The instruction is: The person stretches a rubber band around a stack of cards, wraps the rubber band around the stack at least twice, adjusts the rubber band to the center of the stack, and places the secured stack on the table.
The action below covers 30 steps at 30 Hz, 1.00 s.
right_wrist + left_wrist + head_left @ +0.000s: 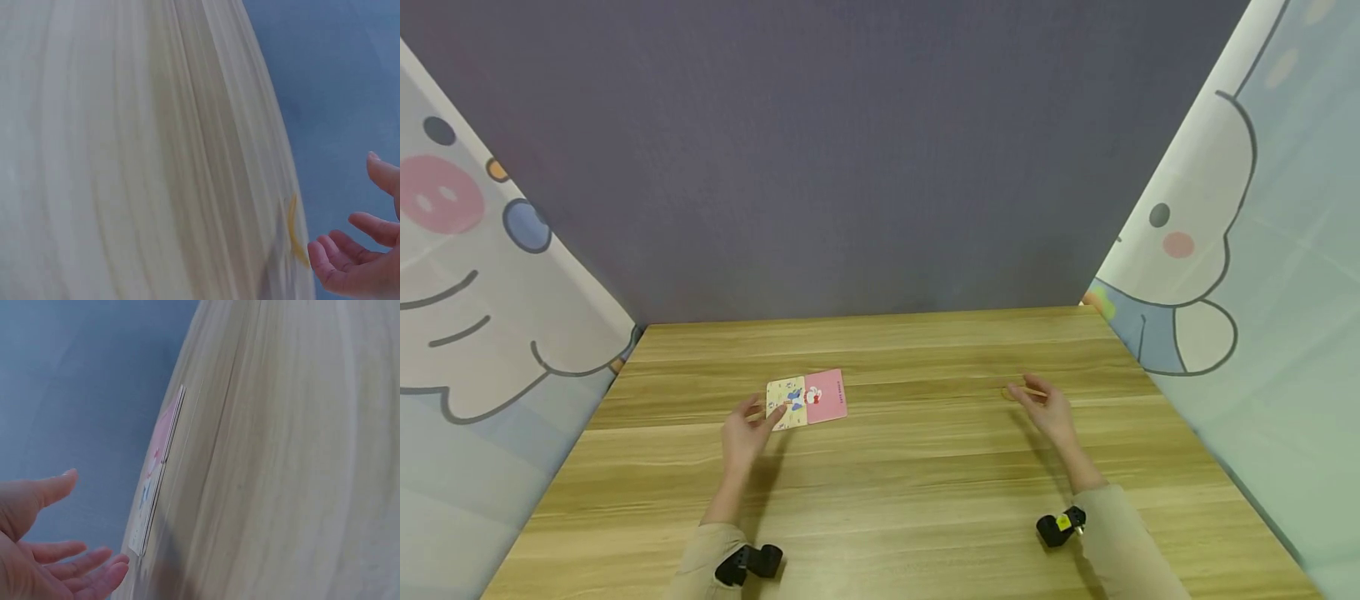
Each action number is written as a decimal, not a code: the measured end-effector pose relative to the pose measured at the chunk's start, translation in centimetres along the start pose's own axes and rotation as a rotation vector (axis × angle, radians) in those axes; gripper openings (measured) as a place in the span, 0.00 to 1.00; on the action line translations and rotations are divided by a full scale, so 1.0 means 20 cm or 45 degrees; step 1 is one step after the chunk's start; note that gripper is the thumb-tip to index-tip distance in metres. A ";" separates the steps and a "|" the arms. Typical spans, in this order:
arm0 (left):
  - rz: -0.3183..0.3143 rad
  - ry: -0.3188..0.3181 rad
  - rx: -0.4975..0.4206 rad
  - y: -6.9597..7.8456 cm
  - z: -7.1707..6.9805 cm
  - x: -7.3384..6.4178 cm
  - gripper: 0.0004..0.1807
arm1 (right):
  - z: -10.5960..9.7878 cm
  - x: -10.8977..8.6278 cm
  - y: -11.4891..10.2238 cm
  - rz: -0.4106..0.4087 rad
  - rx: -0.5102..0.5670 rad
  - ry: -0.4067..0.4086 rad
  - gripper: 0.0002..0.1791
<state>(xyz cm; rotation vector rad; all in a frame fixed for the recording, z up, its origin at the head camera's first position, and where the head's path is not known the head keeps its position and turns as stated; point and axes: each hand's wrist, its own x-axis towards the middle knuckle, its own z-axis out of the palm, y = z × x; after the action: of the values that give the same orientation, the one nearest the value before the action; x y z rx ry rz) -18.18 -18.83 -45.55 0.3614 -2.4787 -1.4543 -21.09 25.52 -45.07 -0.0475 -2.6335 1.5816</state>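
Note:
A small flat card booklet [826, 398] lies spread on the wooden table, one half pink with a white figure, the other pale yellow with a blue one. At its yellow end is my left hand [745, 433], thumb over the edge in the head view. The left wrist view shows that hand [37, 562] with thumb and fingers spread apart beside the booklet [156, 469]. Off to the right, a thin yellow band [292, 228] lies on the table. My right hand [1048, 410] hovers over it with loosely bent fingers and nothing between them.
The wooden table [910, 483] ends at a dark grey panel [865, 167] at the back. Printed cartoon curtains [1285, 292] hang on both sides. Black wrist cameras [748, 564] sit on both beige sleeves [1123, 542].

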 end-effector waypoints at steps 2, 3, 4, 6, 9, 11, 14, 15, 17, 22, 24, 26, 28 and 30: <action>-0.018 -0.003 0.004 -0.01 -0.01 0.01 0.33 | -0.01 0.01 0.02 0.052 0.012 -0.002 0.33; -0.029 -0.009 0.003 -0.01 -0.01 0.01 0.34 | -0.02 0.01 0.02 0.070 0.013 0.001 0.33; -0.049 -0.019 0.007 -0.01 -0.01 0.01 0.34 | -0.02 0.01 0.03 0.078 0.008 0.008 0.33; -0.089 -0.037 0.003 -0.01 -0.02 0.01 0.36 | -0.03 0.02 0.03 0.082 -0.018 0.027 0.32; -0.142 -0.050 -0.001 -0.01 -0.02 0.02 0.38 | -0.04 0.02 0.04 0.069 -0.040 0.047 0.30; -0.174 -0.060 -0.017 -0.02 -0.02 0.02 0.39 | -0.04 0.03 0.05 0.070 -0.051 0.060 0.29; -0.217 -0.064 -0.038 -0.02 -0.01 0.03 0.40 | -0.05 0.03 0.06 0.083 -0.079 0.068 0.28; -0.229 -0.062 -0.043 -0.02 0.00 0.03 0.40 | -0.05 0.04 0.06 0.092 -0.084 0.067 0.28; -0.237 -0.049 -0.046 -0.03 0.01 0.04 0.40 | -0.05 0.05 0.08 0.107 -0.102 0.061 0.28; -0.228 -0.005 0.048 -0.04 0.04 0.05 0.39 | -0.05 0.06 0.10 0.127 -0.154 0.042 0.28; -0.220 0.016 0.106 -0.04 0.06 0.05 0.37 | -0.05 0.06 0.11 0.135 -0.166 0.040 0.27; -0.206 0.039 0.148 -0.04 0.07 0.06 0.34 | -0.05 0.07 0.11 0.149 -0.170 0.043 0.26; -0.195 0.069 0.188 -0.05 0.09 0.06 0.32 | -0.05 0.07 0.12 0.156 -0.173 0.050 0.25; -0.194 0.090 0.210 -0.05 0.10 0.07 0.32 | -0.05 0.07 0.13 0.168 -0.174 0.055 0.24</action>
<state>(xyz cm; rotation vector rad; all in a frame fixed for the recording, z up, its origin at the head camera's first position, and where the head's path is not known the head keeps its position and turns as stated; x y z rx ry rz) -20.01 -18.03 -47.30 0.6342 -2.5689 -1.2689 -22.45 27.73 -46.76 -0.2645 -2.7522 1.4148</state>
